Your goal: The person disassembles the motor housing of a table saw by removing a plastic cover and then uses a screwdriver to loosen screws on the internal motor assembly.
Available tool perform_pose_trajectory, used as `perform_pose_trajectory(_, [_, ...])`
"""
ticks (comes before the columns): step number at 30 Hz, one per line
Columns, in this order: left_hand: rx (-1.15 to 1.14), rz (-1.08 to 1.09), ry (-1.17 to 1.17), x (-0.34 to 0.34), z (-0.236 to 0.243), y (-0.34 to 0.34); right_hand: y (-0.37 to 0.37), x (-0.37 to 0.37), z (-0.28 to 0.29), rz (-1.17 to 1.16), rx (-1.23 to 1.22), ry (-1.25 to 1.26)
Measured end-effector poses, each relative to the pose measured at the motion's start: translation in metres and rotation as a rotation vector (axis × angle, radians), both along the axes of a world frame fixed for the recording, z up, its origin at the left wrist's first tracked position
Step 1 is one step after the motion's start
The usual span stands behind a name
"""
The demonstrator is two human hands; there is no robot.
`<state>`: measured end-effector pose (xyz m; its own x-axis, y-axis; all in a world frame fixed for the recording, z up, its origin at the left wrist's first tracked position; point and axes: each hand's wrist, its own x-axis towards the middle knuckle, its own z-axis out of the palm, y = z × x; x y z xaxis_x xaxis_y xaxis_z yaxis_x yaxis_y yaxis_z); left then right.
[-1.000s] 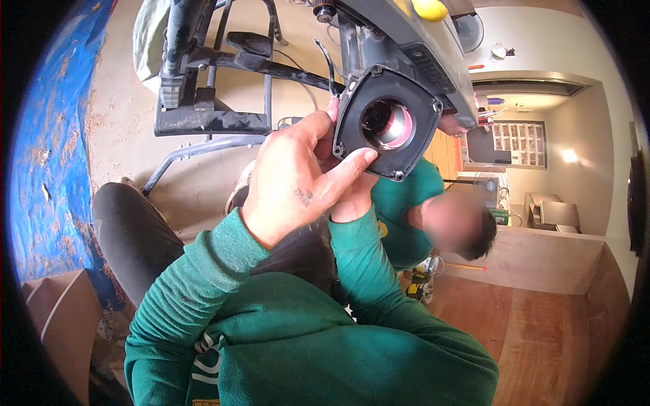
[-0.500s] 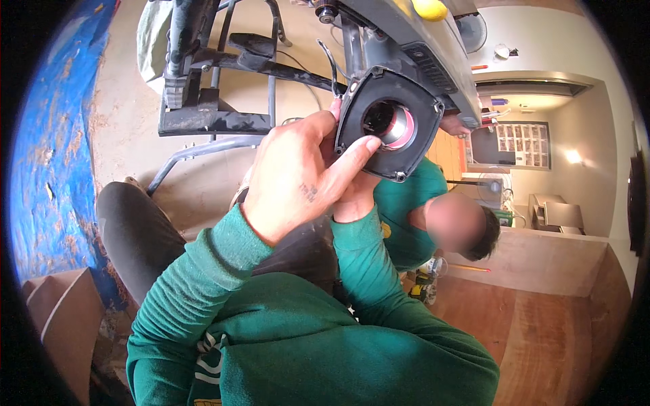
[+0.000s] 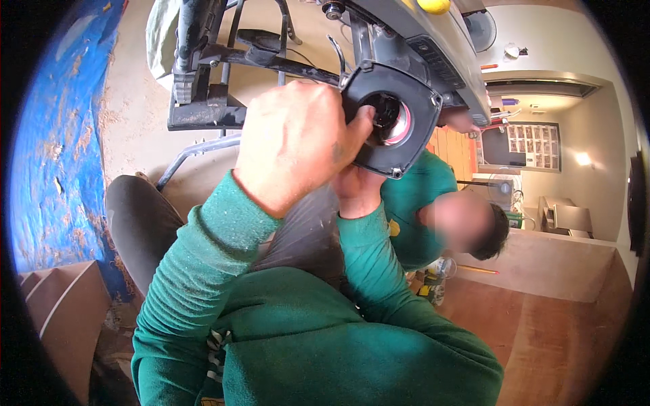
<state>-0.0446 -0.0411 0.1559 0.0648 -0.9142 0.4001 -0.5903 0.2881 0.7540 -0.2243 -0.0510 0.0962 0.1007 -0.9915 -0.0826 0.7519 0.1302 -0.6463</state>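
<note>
View: head, the one camera.
Housing (image 3: 421, 111): black, squarish, corners rounded; upper middle, tilted, its round opening facing the wearer. Silver and pink ring (image 3: 401, 128) inside.
Left hand (image 3: 294, 139): clamped on the housing at its left edge. Thumb lies over the front face, tip at the opening's rim; other fingers curled, tips hidden.
Right hand (image 3: 359, 191): below the housing, against its lower left edge. Fingers hidden behind; cannot tell whether closed or apart.
Machine (image 3: 437, 57): grey body directly behind the housing; cannot tell if the two are joined. Yellow object (image 3: 434, 6) on it, at the top edge.
Frame (image 3: 203, 116): dark metal, left of the machine, partly behind the left hand.
Co-worker (image 3: 423, 210): green top, right of the right hand; one co-worker's hand (image 3: 460, 120) just beside the machine.
Far left: blue sheet (image 3: 54, 162) with brown debris.
Lower right: reddish wood floor (image 3: 487, 338).
</note>
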Motion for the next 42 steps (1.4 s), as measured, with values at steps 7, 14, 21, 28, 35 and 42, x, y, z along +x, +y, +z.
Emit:
perform_pose_trajectory(7, [-0.078, -0.031, -0.016, 0.013, -0.017, -0.001, -0.001, 0.025, 0.032, -0.068, -0.036, 0.164])
perform_pose_trajectory(14, [-0.063, -0.141, -0.020, 0.026, -0.025, -0.001, -0.001, 0.028, 0.039, -0.104, -0.002, 0.119])
perform_pose_trajectory(21, [0.115, -0.262, 0.099, 0.037, -0.044, -0.011, -0.001, 0.031, 0.044, -0.134, 0.059, 0.119])
perform_pose_trajectory(28, [0.204, -0.163, 0.324, 0.037, -0.060, -0.005, 0.006, 0.040, 0.050, -0.134, 0.085, 0.207])
perform_pose_trajectory(35, [-0.116, 0.228, 0.121, 0.037, -0.042, -0.008, 0.007, 0.041, 0.048, -0.156, 0.046, 0.319])
perform_pose_trajectory(42, [-0.224, 0.182, 0.121, 0.035, -0.057, -0.015, 0.009, 0.040, 0.050, -0.161, 0.042, 0.234])
